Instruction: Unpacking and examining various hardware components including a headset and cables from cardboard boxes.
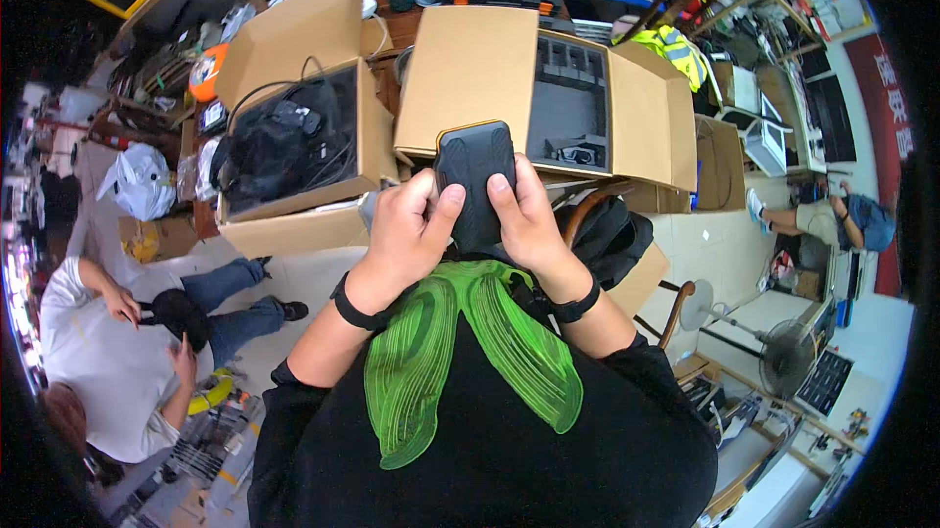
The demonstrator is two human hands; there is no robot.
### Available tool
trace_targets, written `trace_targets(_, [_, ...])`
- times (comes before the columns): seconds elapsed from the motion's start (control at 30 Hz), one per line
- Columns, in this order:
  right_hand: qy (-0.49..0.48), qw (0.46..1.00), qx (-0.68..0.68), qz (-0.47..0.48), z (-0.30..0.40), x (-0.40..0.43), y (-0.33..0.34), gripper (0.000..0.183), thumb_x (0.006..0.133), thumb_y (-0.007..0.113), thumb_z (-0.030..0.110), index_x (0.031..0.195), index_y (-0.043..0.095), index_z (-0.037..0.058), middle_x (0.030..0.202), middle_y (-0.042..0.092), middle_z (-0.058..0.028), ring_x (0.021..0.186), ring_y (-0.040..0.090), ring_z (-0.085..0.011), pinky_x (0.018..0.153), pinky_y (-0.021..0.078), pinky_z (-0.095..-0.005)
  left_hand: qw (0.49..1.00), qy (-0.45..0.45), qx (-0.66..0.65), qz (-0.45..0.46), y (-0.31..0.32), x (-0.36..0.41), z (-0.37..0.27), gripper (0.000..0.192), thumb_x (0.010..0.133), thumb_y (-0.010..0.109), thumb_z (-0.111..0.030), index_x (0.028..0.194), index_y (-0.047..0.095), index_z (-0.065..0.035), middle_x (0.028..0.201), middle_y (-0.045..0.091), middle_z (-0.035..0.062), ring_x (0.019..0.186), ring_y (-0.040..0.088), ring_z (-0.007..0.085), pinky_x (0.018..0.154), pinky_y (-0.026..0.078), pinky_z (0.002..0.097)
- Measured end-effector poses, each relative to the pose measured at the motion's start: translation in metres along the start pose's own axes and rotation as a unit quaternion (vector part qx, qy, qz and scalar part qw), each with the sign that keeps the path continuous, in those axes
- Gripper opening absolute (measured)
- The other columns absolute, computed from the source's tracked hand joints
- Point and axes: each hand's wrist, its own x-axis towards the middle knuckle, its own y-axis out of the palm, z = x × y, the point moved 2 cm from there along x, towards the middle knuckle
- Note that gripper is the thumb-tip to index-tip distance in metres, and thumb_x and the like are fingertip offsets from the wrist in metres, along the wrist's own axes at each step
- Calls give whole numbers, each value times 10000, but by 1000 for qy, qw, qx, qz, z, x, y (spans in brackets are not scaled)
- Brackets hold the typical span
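Note:
Both my hands grip a dark handheld device (474, 161) with ridged sides and an orange edge, its black patterned face turned up towards me. My left hand (411, 227) wraps its left side, thumb lying on the face. On the opposite side, my right hand (527, 216) has its thumb bent over the lower right part. A black band circles each wrist. Beyond the device stands a large cardboard box (470, 76), with grey foam (562, 102) showing through its opening at the right. Further left, an open cardboard box (376, 124) holds black gear (272, 138) and cables.
A person in a white shirt (110, 359) is at the left; another person (830, 223) sits at the far right. A chair (587, 216) bearing a black bag (615, 241) is just right of my hands. A standing fan (787, 357) and a white plastic bag (139, 181) are further out.

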Motion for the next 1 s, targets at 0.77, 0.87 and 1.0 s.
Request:
trace_targets(0.77, [-120,961,-183,170,-43,1,157,162,962,437,172,1024,428,22,924,510,-94,844,530,-161,731,440,-281,967,-25,-244,-70,-109,-96,45,677,948,437,-327,1402,123,65,1303,399,200,1221,398,274,1051,266,369])
trace_targets(0.87, [-188,928,-267,179,-33,0,155,107,940,417,80,922,469,-11,863,506,-129,774,531,-240,707,438,-315,983,-2,-165,-82,-116,-99,45,765,915,494,-267,1404,20,80,1314,377,240,1220,409,306,1050,278,384])
trace_targets(1.0, [-42,968,-139,206,-27,-8,151,189,951,400,123,868,479,-27,701,472,-158,628,499,-312,624,412,-366,995,13,-35,-91,-121,-99,42,882,810,627,-240,1379,45,101,1284,387,294,1194,436,366,1009,336,425])
